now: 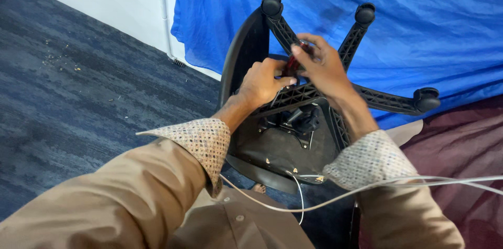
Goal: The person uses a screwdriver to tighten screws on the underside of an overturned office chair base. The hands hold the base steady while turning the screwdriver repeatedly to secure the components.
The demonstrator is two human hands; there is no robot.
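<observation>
Blue tarp behind upturned chair base (314,94); I see left hand (262,82) and right hand (322,65) pinching red tool (293,63) at hub, casters (427,100) still on.

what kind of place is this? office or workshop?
Likely an office-type room used as a makeshift work spot: grey-blue carpet, white wall, blue sheet draped behind. An upturned office chair lies on the floor; both hands, left and right, grip a red tool at its base.

Red tool (293,62) mostly hidden between both hands; white cable (367,189) cut off right.
</observation>
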